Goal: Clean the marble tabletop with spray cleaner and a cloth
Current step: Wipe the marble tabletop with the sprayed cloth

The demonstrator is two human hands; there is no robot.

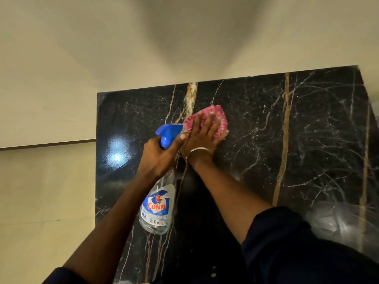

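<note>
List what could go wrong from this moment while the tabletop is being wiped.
1. The left hand holds the Colin spray bottle right beside the right hand on the pink cloth; a wipe stroke may knock the blue nozzle.
2. The glossy marble tabletop could show streaks if wiped unevenly.

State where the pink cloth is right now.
In the head view, the pink cloth lies flat on the black marble tabletop under the right hand, beside the spray bottle's blue nozzle.

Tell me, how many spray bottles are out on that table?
1. The spray bottle is gripped in the left hand over the marble tabletop, beside the pink cloth. None other shows.
</note>
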